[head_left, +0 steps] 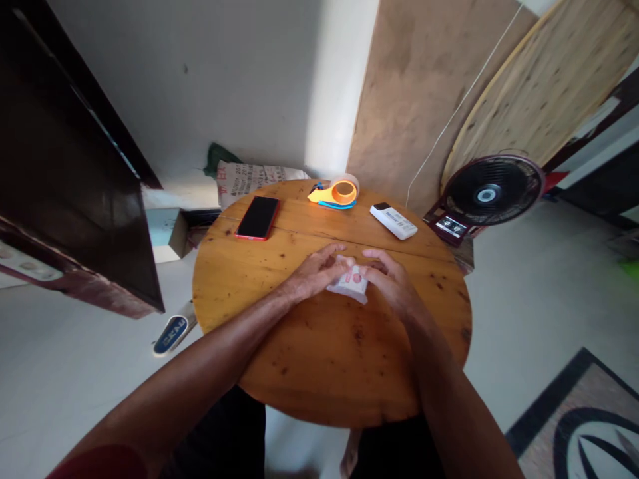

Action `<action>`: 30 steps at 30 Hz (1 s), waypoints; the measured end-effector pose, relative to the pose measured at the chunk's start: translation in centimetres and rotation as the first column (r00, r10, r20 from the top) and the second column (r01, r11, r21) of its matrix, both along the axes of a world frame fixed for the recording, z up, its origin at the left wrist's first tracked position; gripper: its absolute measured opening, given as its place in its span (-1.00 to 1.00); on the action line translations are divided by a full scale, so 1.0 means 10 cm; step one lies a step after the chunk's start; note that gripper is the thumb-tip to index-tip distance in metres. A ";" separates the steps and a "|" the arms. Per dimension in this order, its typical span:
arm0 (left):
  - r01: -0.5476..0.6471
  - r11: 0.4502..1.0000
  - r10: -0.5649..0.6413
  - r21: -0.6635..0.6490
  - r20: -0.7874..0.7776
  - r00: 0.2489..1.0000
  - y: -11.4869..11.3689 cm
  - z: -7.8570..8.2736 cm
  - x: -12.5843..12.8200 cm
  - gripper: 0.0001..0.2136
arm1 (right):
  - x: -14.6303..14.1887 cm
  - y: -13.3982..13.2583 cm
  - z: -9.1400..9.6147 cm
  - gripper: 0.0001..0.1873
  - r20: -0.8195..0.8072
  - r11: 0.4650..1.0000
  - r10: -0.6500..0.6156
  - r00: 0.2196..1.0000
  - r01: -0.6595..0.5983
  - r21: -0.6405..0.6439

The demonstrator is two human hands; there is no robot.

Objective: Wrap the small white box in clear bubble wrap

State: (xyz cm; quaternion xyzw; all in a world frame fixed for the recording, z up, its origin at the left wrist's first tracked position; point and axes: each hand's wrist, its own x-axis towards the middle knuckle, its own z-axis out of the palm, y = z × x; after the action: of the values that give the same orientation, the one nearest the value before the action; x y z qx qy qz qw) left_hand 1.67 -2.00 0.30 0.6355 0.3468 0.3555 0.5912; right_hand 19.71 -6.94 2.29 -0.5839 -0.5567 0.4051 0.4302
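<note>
A small white packet with red print [348, 287], in what looks like a clear plastic wrapper, lies on or just above the middle of the round wooden table [309, 359]. From its left side my left hand [319, 269] grips it, thumb pressed on the top edge and index finger stretched out beyond. My right hand [392, 278] pinches the upper right edge, thumb on the packet and fingers curled behind it. The far side of the packet is partly covered by my thumbs and fingers.
Along the table's far side are a red-edged phone [258, 217], an orange tape dispenser [333, 193] and a white remote control [394, 221]. A dark fan [486, 193] stands right, beyond the edge. A slipper [171, 332] lies on the floor at left.
</note>
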 end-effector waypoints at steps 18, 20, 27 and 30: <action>-0.115 0.945 0.195 0.306 -0.244 0.950 0.00 0.05 -0.02 -0.64 | 0.11 0.03 -0.01 -0.69 0.382 0.974 -0.151 0.912 0.071 0.214; -0.133 0.949 0.198 0.287 -0.211 0.957 0.00 0.05 -0.02 -0.66 | 0.11 0.02 -0.01 -0.71 0.380 0.969 -0.160 0.911 0.071 0.238; -0.133 0.951 0.192 0.279 -0.194 0.962 0.01 -0.01 0.00 -0.65 | 0.11 0.02 -0.02 -0.72 0.375 0.955 -0.188 0.908 0.080 0.287; -0.155 0.928 0.227 0.339 -0.183 0.956 0.01 -0.03 0.02 -0.67 | 0.11 0.02 -0.01 -0.72 0.385 0.956 -0.186 0.904 0.077 0.282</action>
State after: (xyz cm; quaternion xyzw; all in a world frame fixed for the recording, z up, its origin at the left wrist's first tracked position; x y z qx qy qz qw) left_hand 1.85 -1.90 -0.04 0.7213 0.4080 0.3912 0.4003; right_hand 20.79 -6.71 2.18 -0.6303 -0.6413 0.1678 0.4041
